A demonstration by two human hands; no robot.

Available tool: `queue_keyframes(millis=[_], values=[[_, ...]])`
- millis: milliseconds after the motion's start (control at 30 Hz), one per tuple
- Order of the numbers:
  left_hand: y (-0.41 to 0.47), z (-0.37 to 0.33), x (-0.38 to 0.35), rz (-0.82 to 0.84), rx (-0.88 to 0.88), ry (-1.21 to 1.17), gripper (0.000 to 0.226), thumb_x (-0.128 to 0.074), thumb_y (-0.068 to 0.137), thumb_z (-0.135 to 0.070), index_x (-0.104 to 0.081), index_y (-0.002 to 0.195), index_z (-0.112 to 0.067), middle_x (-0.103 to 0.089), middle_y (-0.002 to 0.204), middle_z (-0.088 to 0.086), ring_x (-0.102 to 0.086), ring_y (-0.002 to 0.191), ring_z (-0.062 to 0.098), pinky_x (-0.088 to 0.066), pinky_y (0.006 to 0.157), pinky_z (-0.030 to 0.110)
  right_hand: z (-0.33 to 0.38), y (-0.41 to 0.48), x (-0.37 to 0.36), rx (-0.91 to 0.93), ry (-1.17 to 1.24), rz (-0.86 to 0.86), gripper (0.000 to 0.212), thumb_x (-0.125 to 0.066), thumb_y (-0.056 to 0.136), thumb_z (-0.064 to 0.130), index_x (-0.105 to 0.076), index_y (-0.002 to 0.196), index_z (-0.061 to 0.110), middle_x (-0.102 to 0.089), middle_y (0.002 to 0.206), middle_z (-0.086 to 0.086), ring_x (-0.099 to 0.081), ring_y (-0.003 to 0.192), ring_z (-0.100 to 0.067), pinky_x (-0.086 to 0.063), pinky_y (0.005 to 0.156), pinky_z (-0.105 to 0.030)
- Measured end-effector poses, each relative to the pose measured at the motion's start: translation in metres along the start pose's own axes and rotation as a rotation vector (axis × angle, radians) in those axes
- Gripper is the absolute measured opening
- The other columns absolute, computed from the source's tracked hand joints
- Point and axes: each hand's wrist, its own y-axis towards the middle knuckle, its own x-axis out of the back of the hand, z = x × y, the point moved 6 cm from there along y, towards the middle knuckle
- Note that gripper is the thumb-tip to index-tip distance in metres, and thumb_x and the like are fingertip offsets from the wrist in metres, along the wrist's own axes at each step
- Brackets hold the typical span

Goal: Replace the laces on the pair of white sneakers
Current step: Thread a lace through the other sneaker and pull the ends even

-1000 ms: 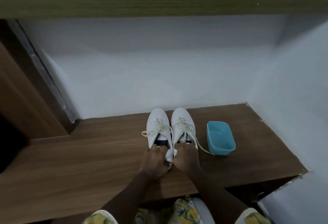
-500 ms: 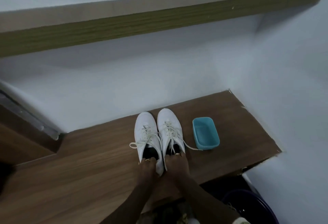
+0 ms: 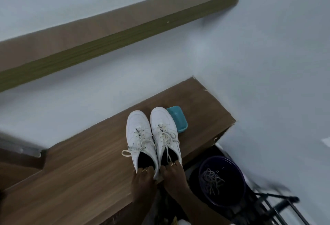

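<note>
now side by side on the counter, toes to the wall, heels near the front edge: left sneaker gripped at the heel collar by the left hand, right sneaker likewise by the right hand. probably light, soft-sided but firmer at the heel, so best held there. limp threaded laces, easiest pulled by a trailing end. teal tub just behind; dark basin below, holding loose laces.

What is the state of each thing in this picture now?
Left sneaker: laced, upright, heel gripped by left hand.
Right sneaker: laced, upright, heel gripped by right hand.
Tub: open, upright.
Bucket: open, holds loose laces.
</note>
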Motion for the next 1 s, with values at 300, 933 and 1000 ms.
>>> queue_keyframes(millis=[300,933,1000], values=[[0.002,-0.082,-0.007,0.118,-0.386,-0.028,0.016,-0.055,0.063,-0.031,-0.056,0.074,-0.018,-0.056,0.066,0.0,-0.052,0.062,0.025,-0.045,0.052,0.036,-0.052,-0.07,0.061,-0.349,-0.014,-0.079,0.017,-0.05,0.065,0.027,-0.053,0.049,0.019,-0.049,0.044,0.004,-0.051,0.044,-0.016,-0.027,0.062,-0.029],[-0.155,-0.288,-0.079,0.283,-1.184,-0.106,0.015,-0.05,0.066,-0.034,-0.06,0.068,-0.023,-0.056,0.06,-0.004,-0.052,0.064,0.019,-0.031,0.066,0.034,-0.115,-0.355,0.041,-1.135,-0.039,-0.118,0.019,-0.051,0.061,0.035,-0.056,0.051,0.019,-0.05,0.044,0.003,-0.051,0.042,-0.019,-0.038,0.053,-0.029],[-0.169,-0.309,-0.092,0.269,-1.246,-0.159,0.015,-0.048,0.067,-0.033,-0.051,0.074,-0.021,-0.055,0.059,-0.003,-0.052,0.063,0.019,-0.03,0.062,0.031,-0.127,-0.383,0.024,-1.204,-0.034,-0.056,0.017,-0.06,0.056,0.036,-0.056,0.053,0.02,-0.052,0.045,0.001,-0.053,0.044,-0.02,-0.039,0.053,-0.029]])
